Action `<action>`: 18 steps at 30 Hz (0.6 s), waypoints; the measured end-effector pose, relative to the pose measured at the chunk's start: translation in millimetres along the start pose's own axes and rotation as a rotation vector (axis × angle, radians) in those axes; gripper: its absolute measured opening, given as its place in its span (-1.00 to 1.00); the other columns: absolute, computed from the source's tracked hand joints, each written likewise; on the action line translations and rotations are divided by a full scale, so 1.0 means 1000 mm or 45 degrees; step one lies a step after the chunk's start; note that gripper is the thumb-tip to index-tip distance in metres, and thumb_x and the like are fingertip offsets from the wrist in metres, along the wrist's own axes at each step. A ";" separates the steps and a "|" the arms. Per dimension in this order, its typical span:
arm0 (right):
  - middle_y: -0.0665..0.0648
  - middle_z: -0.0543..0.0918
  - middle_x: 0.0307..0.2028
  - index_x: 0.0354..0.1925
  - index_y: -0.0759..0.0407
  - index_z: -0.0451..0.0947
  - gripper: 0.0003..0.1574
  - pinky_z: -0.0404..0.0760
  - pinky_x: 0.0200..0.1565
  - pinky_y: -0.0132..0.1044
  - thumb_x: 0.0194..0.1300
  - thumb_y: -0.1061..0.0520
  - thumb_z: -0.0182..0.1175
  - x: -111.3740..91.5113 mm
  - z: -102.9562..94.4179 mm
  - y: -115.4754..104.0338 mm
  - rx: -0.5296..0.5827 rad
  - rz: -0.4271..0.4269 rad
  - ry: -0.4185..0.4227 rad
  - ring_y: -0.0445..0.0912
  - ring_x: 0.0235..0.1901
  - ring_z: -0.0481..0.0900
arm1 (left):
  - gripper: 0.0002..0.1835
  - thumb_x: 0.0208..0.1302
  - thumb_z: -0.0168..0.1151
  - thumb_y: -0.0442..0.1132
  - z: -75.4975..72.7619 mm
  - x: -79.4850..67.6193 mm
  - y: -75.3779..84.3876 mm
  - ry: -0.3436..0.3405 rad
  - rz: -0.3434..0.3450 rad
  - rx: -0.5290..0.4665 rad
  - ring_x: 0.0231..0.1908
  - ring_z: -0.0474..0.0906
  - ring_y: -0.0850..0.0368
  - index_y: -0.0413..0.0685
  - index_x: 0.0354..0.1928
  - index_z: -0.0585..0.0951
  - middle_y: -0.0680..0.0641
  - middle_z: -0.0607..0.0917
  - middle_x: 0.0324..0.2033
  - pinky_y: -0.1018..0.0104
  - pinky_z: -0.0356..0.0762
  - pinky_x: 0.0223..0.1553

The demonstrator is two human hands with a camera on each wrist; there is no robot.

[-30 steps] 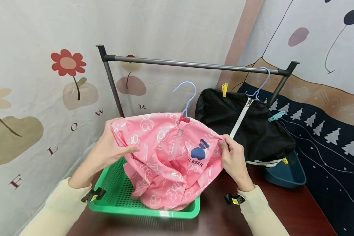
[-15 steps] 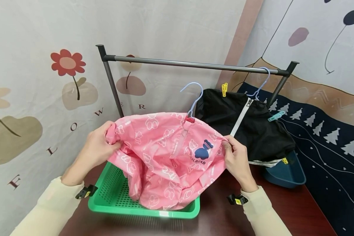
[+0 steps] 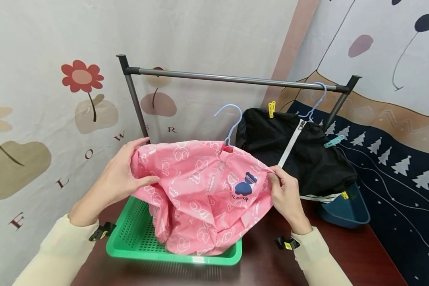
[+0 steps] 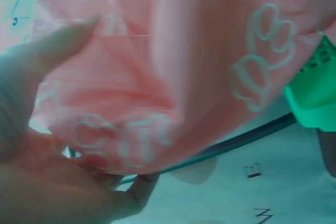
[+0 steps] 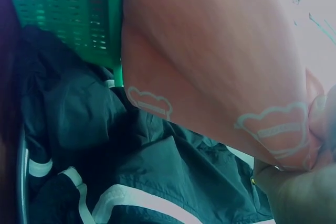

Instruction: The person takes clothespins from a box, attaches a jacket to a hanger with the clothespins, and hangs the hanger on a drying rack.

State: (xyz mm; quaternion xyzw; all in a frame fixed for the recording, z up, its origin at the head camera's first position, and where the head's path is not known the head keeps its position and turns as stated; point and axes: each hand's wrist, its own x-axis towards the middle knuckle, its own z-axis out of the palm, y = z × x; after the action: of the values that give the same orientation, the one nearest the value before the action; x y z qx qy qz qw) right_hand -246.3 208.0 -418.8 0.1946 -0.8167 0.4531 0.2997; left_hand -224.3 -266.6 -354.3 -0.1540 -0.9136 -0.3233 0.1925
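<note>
A pink children's jacket (image 3: 196,178) with white bear outlines and a blue bear print hangs between my two hands in the head view. The hook of a light blue hanger (image 3: 234,123) rises from its collar. My left hand (image 3: 118,172) holds the shoulder on the left side, thumb laid across the front and fingers behind. In the left wrist view, pink cloth (image 4: 157,66) lies between thumb and fingers. The other shoulder is pinched by my right hand (image 3: 286,192), beside the bear print. The hanger's body is hidden inside the jacket.
Below the jacket stands a green perforated basket (image 3: 132,230) on a dark red table (image 3: 264,262). Behind is a grey rack bar (image 3: 218,77). A black jacket (image 3: 318,159) hangs at its right with yellow and blue clips, partly over a blue bin (image 3: 354,210).
My left hand has shifted left and its fingers have spread from a tighter grip on the shoulder. The jacket moved right, then dipped slightly with the hanger. My right hand keeps its pinch.
</note>
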 end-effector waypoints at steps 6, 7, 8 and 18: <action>0.14 0.70 -0.42 0.03 0.23 0.81 -0.82 0.53 -0.34 -0.49 0.72 0.34 0.27 -0.001 -0.001 0.001 0.014 0.029 -0.013 -0.21 -0.42 0.54 | -0.09 0.35 0.77 -0.12 -0.002 0.008 0.020 0.069 0.253 0.056 0.25 0.70 -0.04 0.07 0.68 0.54 -0.12 0.72 0.34 0.02 0.89 0.09; 0.15 0.71 -0.41 0.03 0.23 0.82 -0.82 0.53 -0.34 -0.49 0.72 0.33 0.27 -0.001 -0.002 0.001 0.018 0.034 -0.014 -0.21 -0.42 0.55 | -0.19 0.38 0.74 -0.16 -0.002 0.011 0.022 0.084 0.299 0.077 0.20 0.73 -0.01 0.04 0.61 0.61 -0.10 0.75 0.29 0.08 0.89 0.06; 0.16 0.73 -0.40 0.02 0.23 0.82 -0.82 0.53 -0.34 -0.49 0.72 0.34 0.27 -0.001 -0.002 0.001 0.023 0.035 -0.016 -0.21 -0.42 0.55 | -0.29 0.40 0.72 -0.20 -0.001 0.013 0.025 0.099 0.343 0.094 0.15 0.75 0.01 0.02 0.54 0.67 -0.09 0.78 0.24 0.06 0.88 0.05; 0.19 0.77 -0.35 0.03 0.24 0.81 -0.83 0.58 -0.34 -0.49 0.72 0.32 0.27 -0.003 -0.001 0.002 0.064 0.063 -0.067 -0.18 -0.40 0.60 | -0.74 0.46 0.60 -0.38 0.008 0.021 0.036 0.161 0.593 0.232 -0.15 0.77 0.02 -0.04 0.10 0.81 -0.03 0.83 -0.11 -0.05 0.86 -0.10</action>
State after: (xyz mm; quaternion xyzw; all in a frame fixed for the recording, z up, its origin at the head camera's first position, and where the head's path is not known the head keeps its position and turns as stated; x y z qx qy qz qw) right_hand -245.3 210.3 -421.4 0.1935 -0.8172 0.4755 0.2619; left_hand -230.4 -231.1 -331.2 -0.3218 -0.8650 -0.1957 0.3315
